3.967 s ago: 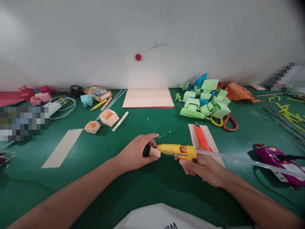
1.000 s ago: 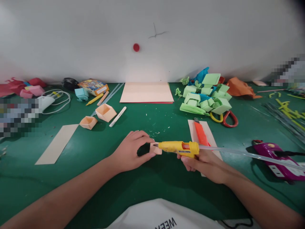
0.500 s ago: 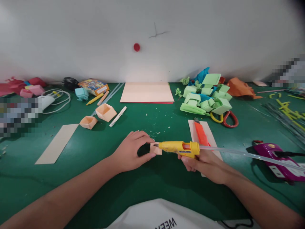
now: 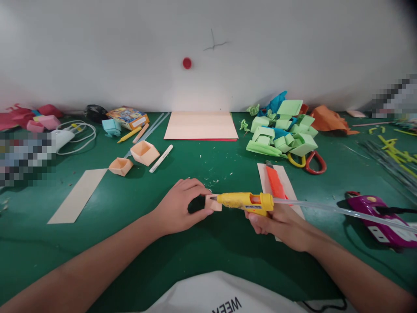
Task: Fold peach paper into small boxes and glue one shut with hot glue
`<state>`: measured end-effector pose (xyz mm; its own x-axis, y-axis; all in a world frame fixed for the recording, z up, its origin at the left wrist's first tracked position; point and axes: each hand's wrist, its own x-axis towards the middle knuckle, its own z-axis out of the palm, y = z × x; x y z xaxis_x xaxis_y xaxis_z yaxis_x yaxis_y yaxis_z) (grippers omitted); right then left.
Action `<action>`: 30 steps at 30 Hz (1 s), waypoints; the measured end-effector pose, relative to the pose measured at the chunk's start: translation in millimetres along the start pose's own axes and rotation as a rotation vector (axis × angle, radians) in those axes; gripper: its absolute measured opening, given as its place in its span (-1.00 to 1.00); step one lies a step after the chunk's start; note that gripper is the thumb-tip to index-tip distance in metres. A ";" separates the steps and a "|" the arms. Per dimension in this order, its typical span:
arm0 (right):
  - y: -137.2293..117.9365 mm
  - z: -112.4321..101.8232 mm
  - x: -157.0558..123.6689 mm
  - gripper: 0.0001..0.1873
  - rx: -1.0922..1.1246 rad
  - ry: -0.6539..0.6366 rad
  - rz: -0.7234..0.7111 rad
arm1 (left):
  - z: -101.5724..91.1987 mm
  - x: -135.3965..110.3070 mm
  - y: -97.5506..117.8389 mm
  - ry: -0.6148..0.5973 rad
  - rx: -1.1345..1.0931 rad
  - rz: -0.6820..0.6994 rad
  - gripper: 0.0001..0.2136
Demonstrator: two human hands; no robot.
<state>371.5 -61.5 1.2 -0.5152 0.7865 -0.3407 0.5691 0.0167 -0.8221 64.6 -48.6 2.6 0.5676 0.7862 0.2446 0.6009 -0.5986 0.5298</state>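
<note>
My left hand (image 4: 182,206) pinches a small peach paper piece (image 4: 215,205) between thumb and fingers, above the green table. Around the grip of a yellow hot glue gun (image 4: 239,201) my right hand (image 4: 273,224) is closed. The gun's metal nozzle touches, or lies right over, the top of the paper piece. A long clear glue stick (image 4: 332,208) runs out of the gun's back to the right. Under the right hand lies a peach paper strip (image 4: 295,191), with an orange utility knife (image 4: 275,180) on it.
Two peach paper boxes (image 4: 145,153), a white pen (image 4: 161,158) and a paper strip (image 4: 78,195) lie at left. Peach sheets (image 4: 201,125) rest against the back wall. Green folded paper (image 4: 283,130), scissors (image 4: 315,163) and a purple power strip (image 4: 379,217) are at right.
</note>
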 end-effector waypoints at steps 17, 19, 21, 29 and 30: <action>-8.0 -0.6 -0.3 -0.46 -0.041 -0.003 -0.009 | -0.6 1.3 0.1 -0.003 -0.022 -0.002 -0.69; -8.5 -0.8 -0.6 -0.46 -0.046 -0.002 -0.011 | 0.1 0.8 0.0 0.008 -0.018 -0.002 -0.69; -7.9 -0.8 -0.5 -0.45 -0.045 -0.005 -0.013 | 0.7 0.2 -0.1 0.016 -0.016 -0.002 -0.69; -7.6 -0.5 0.4 -0.45 -0.037 -0.007 -0.013 | -0.3 1.0 0.8 -0.003 -0.010 -0.009 -0.69; -7.6 -0.6 0.3 -0.46 -0.037 -0.008 -0.014 | -0.4 1.3 0.8 -0.005 -0.011 -0.007 -0.69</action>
<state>367.4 -61.1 7.6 -0.5282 0.7810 -0.3333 0.5854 0.0507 -0.8091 65.6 -48.0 3.6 0.5662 0.7896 0.2365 0.5989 -0.5913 0.5401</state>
